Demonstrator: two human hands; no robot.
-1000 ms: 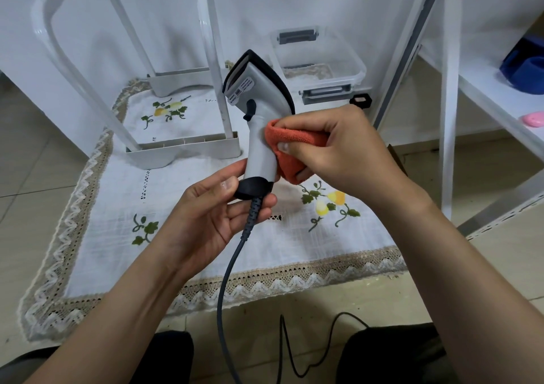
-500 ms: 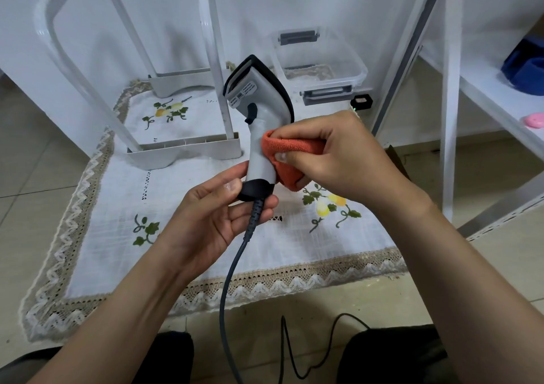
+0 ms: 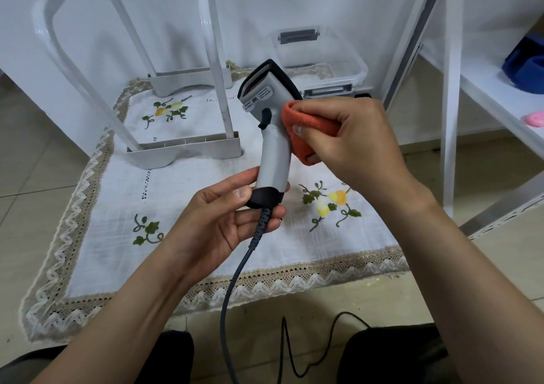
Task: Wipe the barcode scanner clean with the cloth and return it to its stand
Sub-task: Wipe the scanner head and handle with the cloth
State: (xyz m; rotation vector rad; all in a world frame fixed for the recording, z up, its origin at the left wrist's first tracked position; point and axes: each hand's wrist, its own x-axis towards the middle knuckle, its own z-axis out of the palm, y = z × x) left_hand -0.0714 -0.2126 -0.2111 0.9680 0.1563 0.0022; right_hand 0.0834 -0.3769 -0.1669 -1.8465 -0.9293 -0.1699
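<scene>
Two bare hands meet over the embroidered white mat (image 3: pixel 117 207) on the floor, and the barcode scanner (image 3: pixel 272 148) stands nearly upright between them, held in the air above the mat. The left hand (image 3: pixel 223 218) pinches the black butt of the grey handle, thumb on the near side and fingers curled behind it, right where the dark cable (image 3: pixel 263 221) leaves the scanner and hangs down toward the person's knees. The right hand (image 3: pixel 353 142) is closed round a folded orange cloth (image 3: pixel 309 124), thumb pinning it, and presses it against the right side of the scanner just under the head, at the top of the handle. The scanner's black-rimmed window tilts up and away, its trigger facing left. Behind it, a white plastic frame (image 3: pixel 188 151) rests its feet on the mat, and a clear lidded box (image 3: pixel 350 65) sits by the wall. On the white shelf (image 3: pixel 485 89) at the right lie a blue object (image 3: pixel 527 68) and a small pink one (image 3: pixel 534 118).
</scene>
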